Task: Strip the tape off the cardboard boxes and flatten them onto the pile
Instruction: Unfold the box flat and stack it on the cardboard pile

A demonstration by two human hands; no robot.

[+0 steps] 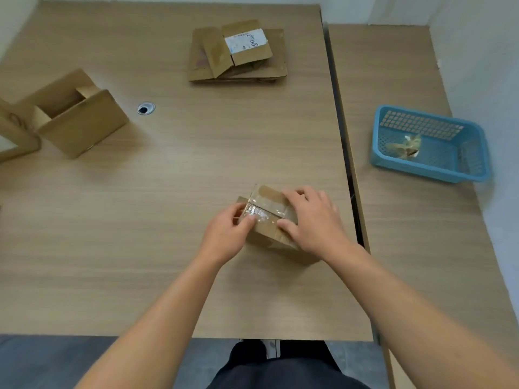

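Brown boxes (271, 217), blue lattice-patterned basket (429, 144), wood-grain table (140, 206).

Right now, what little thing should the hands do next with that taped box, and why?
Probably peel: the left hand pinches the clear tape at its end while the right hand holds the small box down, so pulling the strip off seems next.
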